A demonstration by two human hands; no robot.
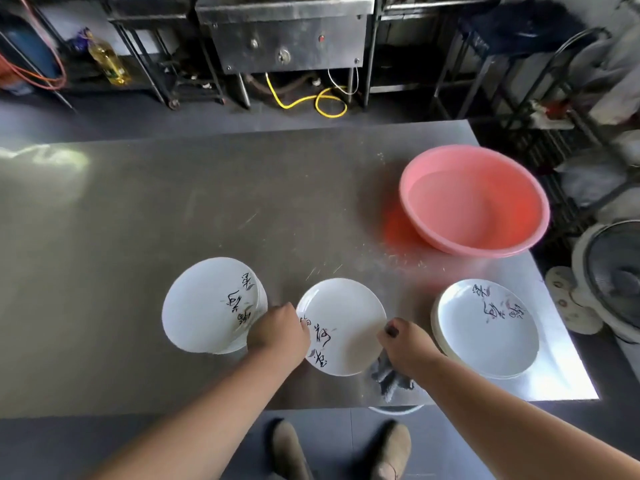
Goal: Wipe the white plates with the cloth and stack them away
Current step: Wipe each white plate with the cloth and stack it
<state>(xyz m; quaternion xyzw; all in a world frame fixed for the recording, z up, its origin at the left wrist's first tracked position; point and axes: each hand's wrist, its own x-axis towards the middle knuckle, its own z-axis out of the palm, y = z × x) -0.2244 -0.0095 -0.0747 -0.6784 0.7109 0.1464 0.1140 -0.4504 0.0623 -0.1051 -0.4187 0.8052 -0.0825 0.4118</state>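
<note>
One plate [346, 323] sits on the bench [173, 220] between left stack [204, 306] and right stack [485, 337]. Your left hand [280, 336] grips its rim, and your right hand [407, 348] has its fingers clamped on the cloth [389, 377] beside it. Mid-wipe, I'd guess, stacking to come.

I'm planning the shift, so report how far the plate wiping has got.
Done: uncertain; the left stack and right stack both look clean, so which is wiped does not show. In hand: one plate, held by the left grip, the right grip holding the cloth at its rim. Left: stacking this plate, probably one more stack.
</note>
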